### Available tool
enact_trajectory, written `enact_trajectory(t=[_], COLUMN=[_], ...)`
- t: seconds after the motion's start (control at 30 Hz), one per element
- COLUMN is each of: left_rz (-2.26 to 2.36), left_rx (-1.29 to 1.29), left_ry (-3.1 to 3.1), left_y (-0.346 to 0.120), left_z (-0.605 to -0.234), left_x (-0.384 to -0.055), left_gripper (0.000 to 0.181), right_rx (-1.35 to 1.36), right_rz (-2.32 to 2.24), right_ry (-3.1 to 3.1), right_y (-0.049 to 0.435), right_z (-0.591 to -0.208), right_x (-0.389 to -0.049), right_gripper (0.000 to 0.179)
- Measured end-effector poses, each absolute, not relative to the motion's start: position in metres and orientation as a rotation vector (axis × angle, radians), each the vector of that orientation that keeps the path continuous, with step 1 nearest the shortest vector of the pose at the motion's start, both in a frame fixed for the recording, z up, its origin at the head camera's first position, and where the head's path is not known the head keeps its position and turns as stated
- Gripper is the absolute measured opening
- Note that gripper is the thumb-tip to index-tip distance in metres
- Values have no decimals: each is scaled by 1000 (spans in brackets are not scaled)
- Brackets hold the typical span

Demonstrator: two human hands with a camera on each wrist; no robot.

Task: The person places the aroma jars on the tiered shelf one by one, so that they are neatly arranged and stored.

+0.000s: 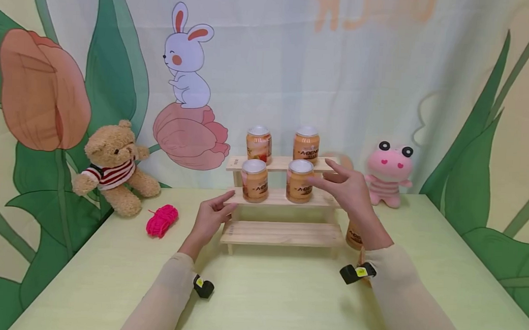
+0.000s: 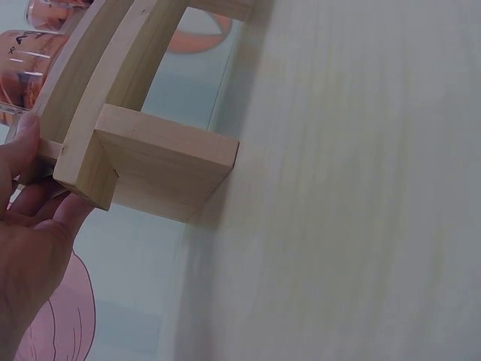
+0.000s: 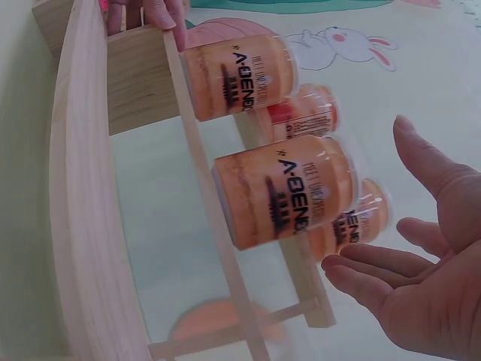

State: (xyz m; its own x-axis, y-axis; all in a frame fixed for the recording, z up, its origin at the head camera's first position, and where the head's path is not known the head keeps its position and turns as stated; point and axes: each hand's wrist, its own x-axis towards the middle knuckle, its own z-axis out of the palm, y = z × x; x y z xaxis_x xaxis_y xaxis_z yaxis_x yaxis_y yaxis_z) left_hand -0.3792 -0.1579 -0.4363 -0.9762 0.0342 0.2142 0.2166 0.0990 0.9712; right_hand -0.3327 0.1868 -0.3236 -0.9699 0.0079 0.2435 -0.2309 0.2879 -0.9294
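A three-step wooden shelf stand (image 1: 281, 234) holds several orange cans with pale tops and dark lettering. Two are on the middle step, a left can (image 1: 255, 184) and a right can (image 1: 300, 186); on the top step are another left can (image 1: 259, 146) and right can (image 1: 306, 146). My left hand (image 1: 211, 219) grips the left end of the middle step, thumb above and fingers beneath in the left wrist view. Beside the middle step's right can, my right hand (image 3: 421, 278) has its thumb and fingers spread, with nothing held between them.
Another orange can (image 1: 354, 236) stands on the table right of the stand, partly behind my right forearm. A teddy bear (image 1: 115, 168) and pink yarn (image 1: 162, 220) lie to the left. At the back right sits a pink plush toy (image 1: 387, 177). A printed curtain (image 1: 268, 76) hangs behind.
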Motion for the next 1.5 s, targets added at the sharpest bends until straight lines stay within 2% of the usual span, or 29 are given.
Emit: enact_trajectory(t=[0.27, 0.5, 0.93, 1.17, 1.33, 1.5], left_rz=[-2037, -2001, -2023, -2010, -2006, -2007], left_rx=[-260, -244, -252, -257, -254, -262], left_ry=[-2241, -2272, -2212, -2217, -2219, -2220], left_y=[-156, -156, -156, -157, -156, -157], left_z=[-435, -433, -436, -437, -436, -436], left_x=[-378, -378, -378, -378, -378, -378], left_gripper=[48, 48, 48, 48, 47, 48], right_rx=[228, 255, 130, 335, 328, 439], right_rz=[1677, 1623, 1528, 1477, 1482, 1525], right_ry=[-2376, -2440, -2486, -2548, -2730, -2750], right_y=[213, 237, 288, 309, 317, 320], right_z=[-325, -321, -341, -361, -376, -387], right_x=[-308, -302, -321, -337, -345, -351], right_gripper=[83, 78, 82, 74, 88, 87])
